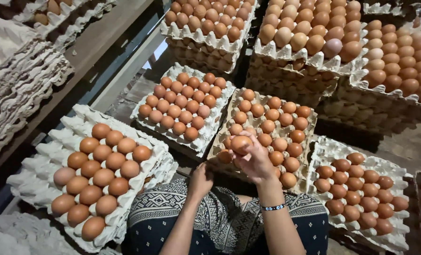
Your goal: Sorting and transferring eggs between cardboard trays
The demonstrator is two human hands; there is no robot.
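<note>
My right hand [255,163] is closed round a brown egg [241,143], held just over the middle tray [229,111]. My left hand [200,182] rests curled by my knee, holding nothing I can see. Full trays crowd the floor [408,141], empties [17,85] stacked left.

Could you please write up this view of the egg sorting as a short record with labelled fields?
Setting: pulp trays of brown eggs all around, many stacked
Right hand: raised over the middle tray, holding a brown egg
Left hand: low beside the lap, fingers curled; whether it holds anything cannot be told
Left tray: partly filled, empty cups along its edges
Right tray: partly filled with darker eggs
Empty trays: stacked at far left
Clothing: dark patterned fabric, beaded wristband on right wrist
</note>
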